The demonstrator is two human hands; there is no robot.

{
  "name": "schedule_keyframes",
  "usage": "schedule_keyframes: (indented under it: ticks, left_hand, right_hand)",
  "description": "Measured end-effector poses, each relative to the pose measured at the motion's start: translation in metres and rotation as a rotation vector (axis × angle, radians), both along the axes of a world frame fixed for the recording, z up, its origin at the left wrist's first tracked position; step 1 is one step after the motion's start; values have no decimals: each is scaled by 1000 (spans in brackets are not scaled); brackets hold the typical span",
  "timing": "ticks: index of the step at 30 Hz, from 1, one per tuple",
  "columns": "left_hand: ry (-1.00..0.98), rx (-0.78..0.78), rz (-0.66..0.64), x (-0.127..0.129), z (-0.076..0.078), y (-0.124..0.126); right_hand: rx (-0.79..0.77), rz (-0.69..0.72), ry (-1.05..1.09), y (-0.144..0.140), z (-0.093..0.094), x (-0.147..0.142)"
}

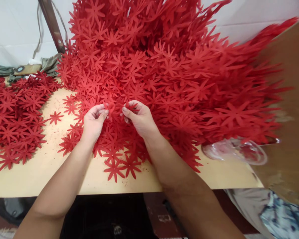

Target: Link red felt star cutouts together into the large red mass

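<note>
My left hand (pixel 93 122) is closed in a pinch on a thin red flower cut-out (pixel 111 109) with narrow petals. Facing it a short way to the right, my right hand (pixel 142 121) has thumb and fingers pressed together on red petals. Whether those petals belong to the same cut-out or another one I cannot tell, since the red behind blends in. Both hands are raised in front of a big heap of red flower cut-outs (pixel 139 73). Two single flowers (pixel 114 170) lie near the table edge between my forearms.
A second pile of red flowers (pixel 17 116) spreads on the left of the pale table (pixel 89 184). A clear plastic container (pixel 236 151) lies at the right, beside a brown board (pixel 289 109). Grey cloth (pixel 51 63) and a dark post (pixel 52 25) are at the back left.
</note>
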State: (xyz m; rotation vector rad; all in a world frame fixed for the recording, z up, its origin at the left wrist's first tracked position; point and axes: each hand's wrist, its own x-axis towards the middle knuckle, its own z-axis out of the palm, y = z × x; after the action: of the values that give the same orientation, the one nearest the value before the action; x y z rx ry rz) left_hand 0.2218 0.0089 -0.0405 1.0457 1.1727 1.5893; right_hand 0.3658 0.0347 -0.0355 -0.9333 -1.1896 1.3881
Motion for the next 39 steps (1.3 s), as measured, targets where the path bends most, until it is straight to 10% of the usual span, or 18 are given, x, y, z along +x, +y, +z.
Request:
schedule_keyframes:
  ticks: [10,18,26,32,39]
  left_hand:
    - [261,-75,20,14,-2,-7]
    - [307,-70,-44,16,-11,-17]
    - [739,-113,-89,8,17,-24]
    - [1356,-51,148,-65,40,-42]
    - [1644,-507,529,-197,32,-88]
  right_hand:
    - [428,-281,-337,-2,-11,3]
    - [355,71,-478,-16,-17,-2]
    - [372,-222,-594,-10,-16,3]
    - [650,-584,-648,12,-26,21]
    - [945,-620,-627,20,-37,16]
